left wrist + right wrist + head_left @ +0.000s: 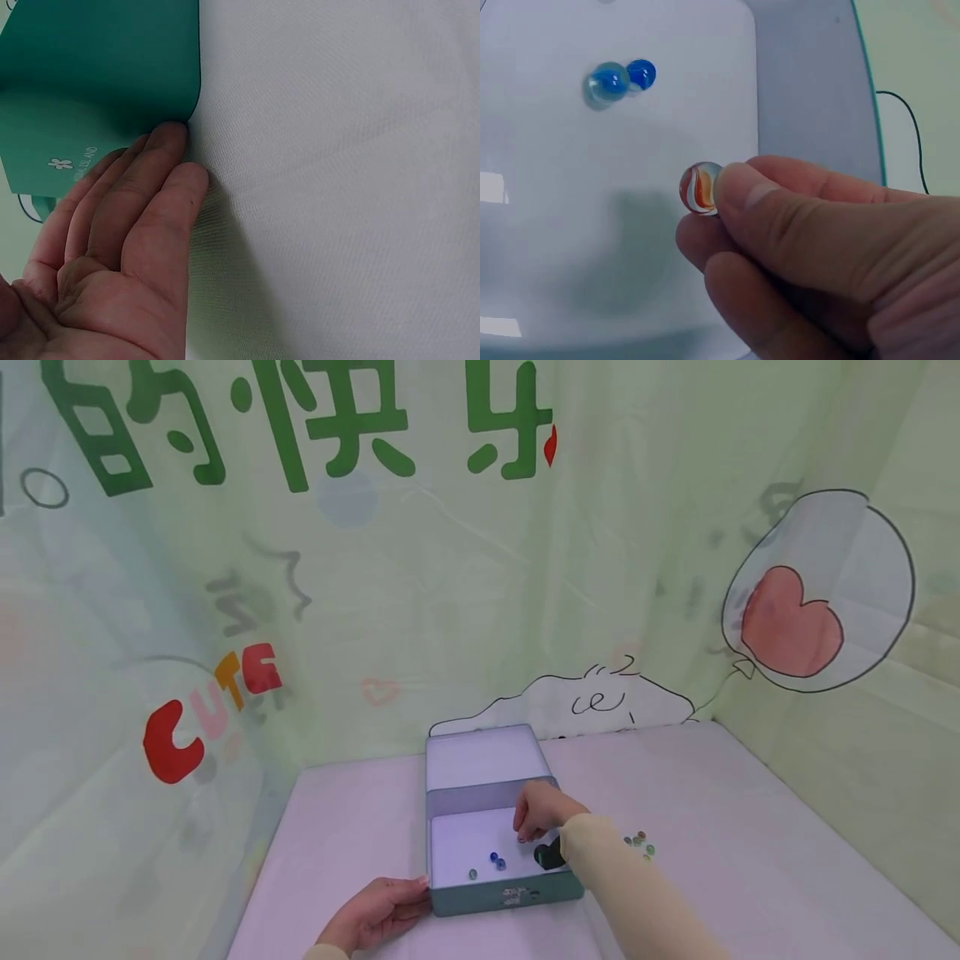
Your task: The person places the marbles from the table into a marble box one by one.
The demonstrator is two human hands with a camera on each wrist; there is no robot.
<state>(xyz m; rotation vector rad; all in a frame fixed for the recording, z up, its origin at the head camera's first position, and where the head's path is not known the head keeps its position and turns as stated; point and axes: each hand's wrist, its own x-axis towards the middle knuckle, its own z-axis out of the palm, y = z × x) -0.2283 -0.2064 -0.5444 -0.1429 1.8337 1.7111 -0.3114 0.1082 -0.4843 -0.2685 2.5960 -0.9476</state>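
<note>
Left hand [382,910]: its fingers are straight and close together, and they touch the left side of the box [465,900] by the near corner. A hard shove there might slide the box and set the marbles inside rolling.
Sleeve [637,893]: the right one crosses over the near right corner. If that arm dips, it could bump the front wall and shake the box.
Green marble [472,874]: it sits in the box near the front wall. It is round, so a tilt could send it off.
Blue marbles [609,81]: two sit side by side in the box, a bit past the green one. A dropped marble could knock them apart.
Loose marbles [637,841]: a small bunch lies on the counter [712,827], just right of the sleeve. A swing of the arm could brush them and make them roll away.
Right hand [542,810]: its thumb and finger pinch the red marble [697,187] inside the box. I can't tell if it touches the bottom. Glass is slick, and much of it pokes out past the thumb, so a tight squeeze could pop it free.
Lid [487,760]: it is folded back on the far side. The right hand is near it, so a knuckle might knock it.
</note>
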